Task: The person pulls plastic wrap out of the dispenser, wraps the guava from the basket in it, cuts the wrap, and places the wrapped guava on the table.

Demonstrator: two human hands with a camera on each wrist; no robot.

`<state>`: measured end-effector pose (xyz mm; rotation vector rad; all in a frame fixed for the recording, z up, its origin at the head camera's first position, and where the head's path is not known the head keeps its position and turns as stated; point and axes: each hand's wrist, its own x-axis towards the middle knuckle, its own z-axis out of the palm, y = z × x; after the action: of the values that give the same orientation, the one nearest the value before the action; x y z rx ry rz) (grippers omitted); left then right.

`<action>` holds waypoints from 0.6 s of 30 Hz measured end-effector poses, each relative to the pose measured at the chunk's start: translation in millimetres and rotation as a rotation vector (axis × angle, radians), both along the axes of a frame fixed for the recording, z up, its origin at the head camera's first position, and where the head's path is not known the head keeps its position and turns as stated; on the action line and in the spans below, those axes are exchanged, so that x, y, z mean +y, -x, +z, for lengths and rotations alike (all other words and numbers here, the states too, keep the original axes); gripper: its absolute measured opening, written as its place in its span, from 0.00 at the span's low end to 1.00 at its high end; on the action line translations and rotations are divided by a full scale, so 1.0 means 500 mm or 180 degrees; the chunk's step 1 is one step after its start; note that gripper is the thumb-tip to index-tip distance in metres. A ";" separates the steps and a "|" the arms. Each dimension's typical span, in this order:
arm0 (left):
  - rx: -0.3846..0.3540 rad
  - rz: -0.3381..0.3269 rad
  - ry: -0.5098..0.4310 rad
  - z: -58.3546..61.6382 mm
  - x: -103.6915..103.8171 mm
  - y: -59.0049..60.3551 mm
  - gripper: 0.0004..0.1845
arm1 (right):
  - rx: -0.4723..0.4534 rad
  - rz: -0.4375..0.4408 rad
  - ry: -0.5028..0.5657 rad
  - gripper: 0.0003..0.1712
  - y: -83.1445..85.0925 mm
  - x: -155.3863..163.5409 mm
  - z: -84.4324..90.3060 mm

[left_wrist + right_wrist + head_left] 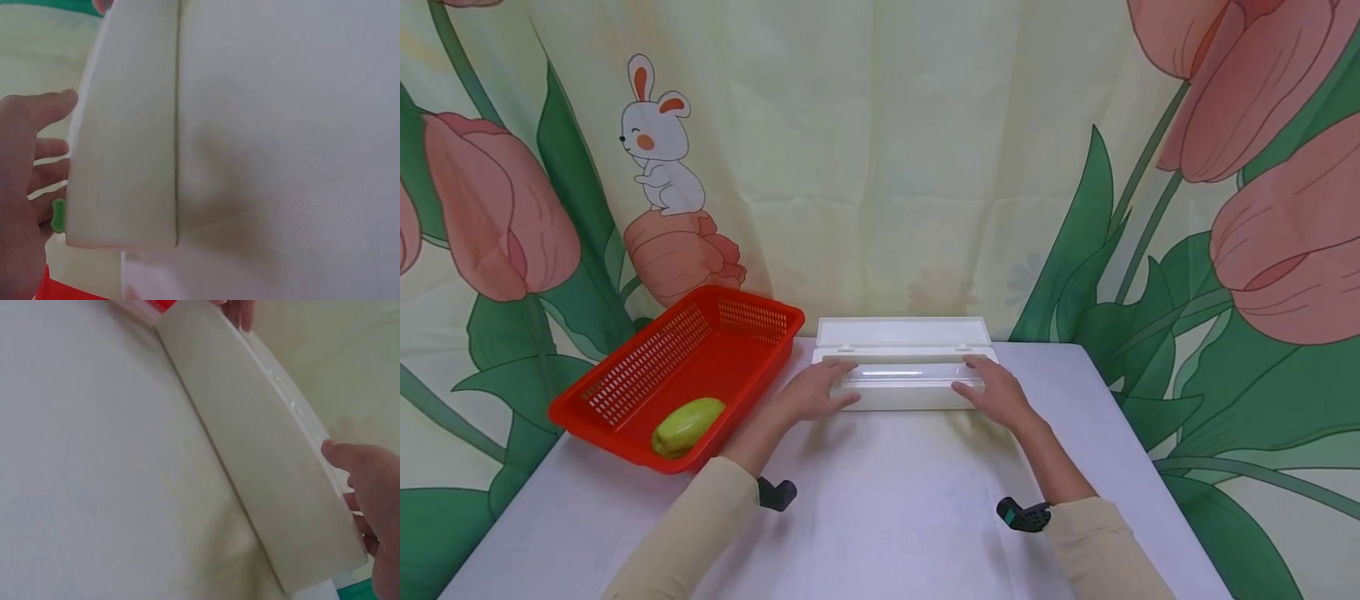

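A long white cling film dispenser (906, 395) sits at the back of the table, its lid (902, 332) raised behind it. Shiny clear film (910, 372) shows along its open top. My left hand (815, 390) is at the dispenser's left end, thumb and fingers spread apart. At the right end, my right hand (996, 392) mirrors it, thumb at the front top edge and fingers reaching over the top. In the left wrist view, a small green piece (58, 215) sticks out at the dispenser's edge beside the left fingers.
A red plastic basket (647, 333) stands left of the dispenser, close to my left forearm. Inside it lies a green oblong fruit or vegetable (688, 427). A white cloth covers the table (895, 508), and a curtain (880, 167) printed with tulips and a rabbit hangs behind.
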<state>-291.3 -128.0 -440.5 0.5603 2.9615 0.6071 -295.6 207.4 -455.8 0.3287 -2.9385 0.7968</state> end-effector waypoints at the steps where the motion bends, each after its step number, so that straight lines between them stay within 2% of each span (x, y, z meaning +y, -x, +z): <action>1: -0.0007 0.0000 0.0016 -0.001 0.000 0.002 0.38 | -0.0010 0.0000 -0.0004 0.38 0.000 0.000 0.000; 12: -0.0001 -0.0081 -0.0015 0.004 0.002 0.025 0.34 | -0.0047 -0.0101 0.0099 0.37 0.006 0.000 -0.004; 15: -0.0032 -0.0061 -0.0094 0.006 -0.002 0.030 0.30 | 0.0009 -0.0142 0.0172 0.33 0.009 -0.001 -0.005; 18: -0.0049 -0.0019 -0.0203 0.005 -0.005 0.039 0.23 | 0.0196 -0.0190 0.0305 0.27 0.012 0.000 -0.007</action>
<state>-310.8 -130.7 -438.1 0.5668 2.9341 0.7040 -301.4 207.2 -459.3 0.2524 -2.8275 0.8988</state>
